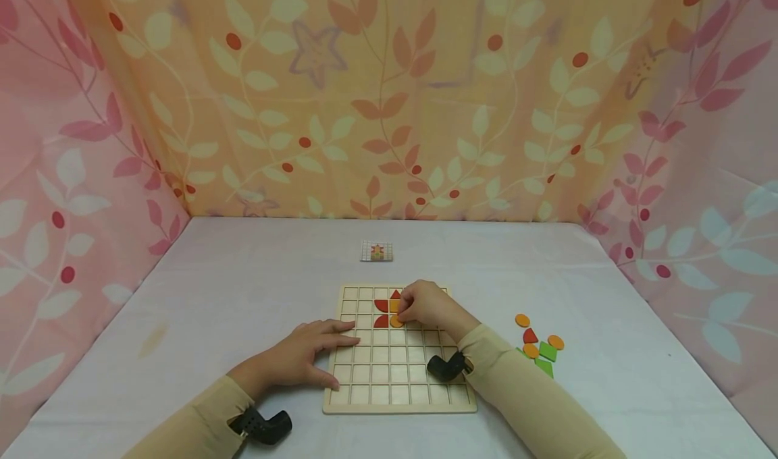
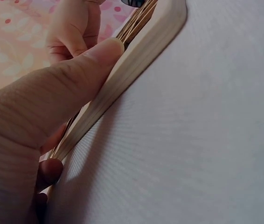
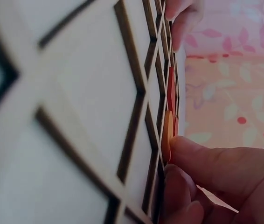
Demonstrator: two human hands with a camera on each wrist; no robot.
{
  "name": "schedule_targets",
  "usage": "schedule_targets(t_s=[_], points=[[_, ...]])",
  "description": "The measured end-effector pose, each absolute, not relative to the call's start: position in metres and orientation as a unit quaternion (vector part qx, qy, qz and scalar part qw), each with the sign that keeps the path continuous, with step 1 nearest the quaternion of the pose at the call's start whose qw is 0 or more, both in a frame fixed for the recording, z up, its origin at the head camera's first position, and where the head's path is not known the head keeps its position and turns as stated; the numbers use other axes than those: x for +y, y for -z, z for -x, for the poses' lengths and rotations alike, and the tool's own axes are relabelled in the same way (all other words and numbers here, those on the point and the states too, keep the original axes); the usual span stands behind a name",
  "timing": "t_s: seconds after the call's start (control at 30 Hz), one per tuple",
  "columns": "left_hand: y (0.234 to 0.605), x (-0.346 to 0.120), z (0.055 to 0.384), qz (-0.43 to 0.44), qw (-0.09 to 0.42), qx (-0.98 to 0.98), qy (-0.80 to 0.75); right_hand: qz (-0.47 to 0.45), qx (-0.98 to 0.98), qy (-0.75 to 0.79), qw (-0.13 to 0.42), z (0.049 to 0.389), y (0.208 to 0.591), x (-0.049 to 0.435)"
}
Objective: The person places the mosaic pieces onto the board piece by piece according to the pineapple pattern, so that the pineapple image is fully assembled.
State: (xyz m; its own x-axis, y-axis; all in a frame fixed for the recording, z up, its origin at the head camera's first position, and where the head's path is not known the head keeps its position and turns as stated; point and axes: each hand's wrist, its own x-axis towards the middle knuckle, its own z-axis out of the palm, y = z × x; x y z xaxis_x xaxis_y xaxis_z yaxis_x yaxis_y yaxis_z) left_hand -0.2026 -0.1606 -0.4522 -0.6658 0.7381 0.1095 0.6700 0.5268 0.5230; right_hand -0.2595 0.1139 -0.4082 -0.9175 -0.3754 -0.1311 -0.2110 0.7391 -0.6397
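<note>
A wooden grid board (image 1: 398, 374) lies on the table. My right hand (image 1: 433, 309) pinches an orange disc (image 1: 397, 320) at a cell in its upper part; in the right wrist view the thumb touches the edge of the disc (image 3: 167, 135). Just above the disc are an orange square (image 1: 394, 306) and a red triangle (image 1: 396, 294). Two curved red pieces (image 1: 381, 322) sit to the left, and my right hand hides the cells beside it. My left hand (image 1: 298, 352) rests spread on the board's left edge, its thumb (image 2: 105, 52) on the wooden rim.
Right of the board lie loose pieces: orange discs (image 1: 556, 342), a red piece (image 1: 530, 336) and green squares (image 1: 548, 351), some overlapping. Behind the board is a small card (image 1: 377, 251) with a printed grid pattern. Patterned curtains (image 1: 389, 94) enclose the white table (image 1: 243, 263).
</note>
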Motion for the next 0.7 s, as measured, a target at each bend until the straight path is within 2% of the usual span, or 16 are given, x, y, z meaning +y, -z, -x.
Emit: schedule_targets(t_s=[0.33,0.7], points=[[0.451,-0.16,0.202,-0.401,0.067,0.872,-0.272,0.178,0.918,0.326,0.138,0.261,0.401,0.126],[0.451,-0.16,0.202,-0.396,0.074,0.873,-0.273,0.132,0.921,0.342,0.133,0.262,0.38,0.176]])
